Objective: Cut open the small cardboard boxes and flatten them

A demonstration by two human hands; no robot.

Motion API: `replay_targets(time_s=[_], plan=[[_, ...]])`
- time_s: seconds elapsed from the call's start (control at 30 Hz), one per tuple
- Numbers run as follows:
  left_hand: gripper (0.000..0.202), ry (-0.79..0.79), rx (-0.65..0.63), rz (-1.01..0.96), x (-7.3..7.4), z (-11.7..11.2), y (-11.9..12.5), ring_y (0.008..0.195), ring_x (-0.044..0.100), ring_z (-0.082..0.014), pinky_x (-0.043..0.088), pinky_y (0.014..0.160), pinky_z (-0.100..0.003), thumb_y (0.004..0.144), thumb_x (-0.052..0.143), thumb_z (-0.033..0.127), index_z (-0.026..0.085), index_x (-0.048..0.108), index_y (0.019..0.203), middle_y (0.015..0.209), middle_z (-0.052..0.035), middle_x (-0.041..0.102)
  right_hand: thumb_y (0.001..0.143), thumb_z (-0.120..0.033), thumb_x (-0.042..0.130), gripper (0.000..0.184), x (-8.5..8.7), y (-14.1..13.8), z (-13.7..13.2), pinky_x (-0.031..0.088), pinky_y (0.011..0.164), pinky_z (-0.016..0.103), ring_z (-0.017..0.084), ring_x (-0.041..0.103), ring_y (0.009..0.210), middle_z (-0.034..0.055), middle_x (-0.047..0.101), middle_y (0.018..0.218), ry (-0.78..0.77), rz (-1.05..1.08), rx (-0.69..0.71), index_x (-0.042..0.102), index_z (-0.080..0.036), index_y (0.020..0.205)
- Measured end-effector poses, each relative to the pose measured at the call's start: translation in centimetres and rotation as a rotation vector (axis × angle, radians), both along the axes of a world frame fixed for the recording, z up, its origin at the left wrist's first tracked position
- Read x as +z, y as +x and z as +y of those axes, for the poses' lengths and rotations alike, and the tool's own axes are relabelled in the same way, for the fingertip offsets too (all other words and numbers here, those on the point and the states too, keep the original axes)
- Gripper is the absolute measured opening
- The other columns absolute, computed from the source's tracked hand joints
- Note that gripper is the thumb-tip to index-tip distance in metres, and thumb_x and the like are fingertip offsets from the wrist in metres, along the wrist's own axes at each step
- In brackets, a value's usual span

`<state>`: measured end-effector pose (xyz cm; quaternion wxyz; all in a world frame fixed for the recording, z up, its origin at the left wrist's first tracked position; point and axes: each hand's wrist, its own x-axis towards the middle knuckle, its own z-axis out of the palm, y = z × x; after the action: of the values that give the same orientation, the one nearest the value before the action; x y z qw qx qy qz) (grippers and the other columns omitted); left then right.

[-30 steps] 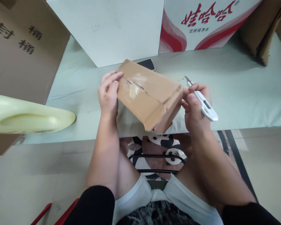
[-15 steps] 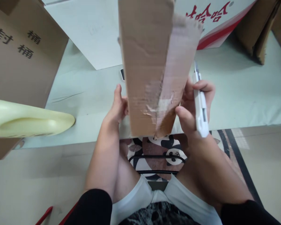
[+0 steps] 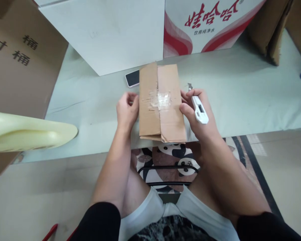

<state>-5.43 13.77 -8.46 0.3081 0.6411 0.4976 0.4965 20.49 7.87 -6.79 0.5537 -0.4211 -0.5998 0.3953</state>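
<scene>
A brown cardboard box [image 3: 170, 125] lies on the table in front of me, its two top flaps meeting along a seam with clear tape [image 3: 164, 100] across the middle. My right hand [image 3: 200, 107] is closed around a white utility knife [image 3: 200, 110], its blade pointing away from me. The thumb and fingers of that hand also touch the box's right side. At the left side is my left hand [image 3: 127, 110], its fingers curled against the box's edge; the fingertips are partly hidden.
Behind the box lies a phone [image 3: 132, 79], partly covered by it. A large white carton with red print [image 3: 177, 42] stands at the back. Brown cartons [image 3: 22, 77] are on the left, a folded cardboard piece [image 3: 268, 33] at the right. A pale yellow object [image 3: 40, 132] juts in from the left.
The box has come down from a raised, tilted position close to the camera to lie on the table, taped face up. Both hands went with it, the knife still in the right.
</scene>
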Motion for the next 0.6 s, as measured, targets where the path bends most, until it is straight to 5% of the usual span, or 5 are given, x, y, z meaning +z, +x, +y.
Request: replay_targets(time_s=[0.13, 0.27, 0.37, 0.47, 0.6], plan=[[0.056, 0.334, -0.117, -0.001, 2.7, -0.4, 1.1, 0.144, 0.058, -0.0300, 0.053, 0.118, -0.054, 0.100, 0.054, 0.075, 0.034, 0.063, 0.137, 0.150, -0.0036, 0.065, 0.094, -0.051, 0.072, 0.036, 0.8, -0.7, -0.4, 0.064, 0.095, 0.046, 0.027, 0.076, 0.121, 0.0099, 0.075, 0.132, -0.009, -0.060, -0.050, 0.055, -0.028, 0.116], [0.055, 0.390, -0.311, 0.276, 4.1, -1.7, 2.3, 0.153, 0.047, -0.0386, 0.030, 0.132, -0.067, 0.103, 0.046, 0.072, 0.033, 0.070, 0.133, 0.150, -0.0052, 0.066, 0.096, -0.040, 0.071, 0.017, 3.0, -0.8, -0.9, 0.059, 0.070, 0.035, 0.020, 0.077, 0.081, 0.0003, 0.076, 0.087, 0.213, -0.023, -0.307, 0.061, -0.027, 0.098], [0.055, 0.389, -0.312, 0.303, 4.1, -2.4, 2.9, 0.152, 0.047, -0.0394, 0.029, 0.131, -0.066, 0.104, 0.044, 0.069, 0.032, 0.070, 0.136, 0.151, -0.0069, 0.066, 0.099, -0.037, 0.066, 0.024, 5.2, -0.8, -1.6, 0.041, 0.047, 0.029, 0.012, 0.051, 0.042, -0.0065, 0.054, 0.053, 0.318, 0.118, -0.420, 0.060, -0.024, 0.079], [0.055, 0.380, -0.291, 0.312, 4.0, -2.9, 3.4, 0.151, 0.048, -0.0391, 0.027, 0.132, -0.066, 0.105, 0.042, 0.068, 0.032, 0.069, 0.137, 0.151, -0.0070, 0.065, 0.102, -0.053, 0.059, 0.030, 7.2, -0.8, -2.6, 0.030, 0.037, 0.028, 0.012, 0.048, 0.038, -0.0055, 0.054, 0.053, 0.217, 0.181, -0.279, 0.066, -0.026, 0.090], [0.054, 0.388, -0.288, 0.295, 3.7, -3.4, 4.3, 0.152, 0.047, -0.0381, 0.026, 0.133, -0.065, 0.106, 0.041, 0.064, 0.033, 0.059, 0.147, 0.152, -0.0072, 0.063, 0.098, -0.051, 0.064, 0.027, 8.5, -0.8, -4.1, 0.045, 0.044, 0.030, 0.017, 0.066, 0.059, 0.0005, 0.076, 0.083, 0.029, 0.006, -0.123, 0.070, -0.030, 0.112]])
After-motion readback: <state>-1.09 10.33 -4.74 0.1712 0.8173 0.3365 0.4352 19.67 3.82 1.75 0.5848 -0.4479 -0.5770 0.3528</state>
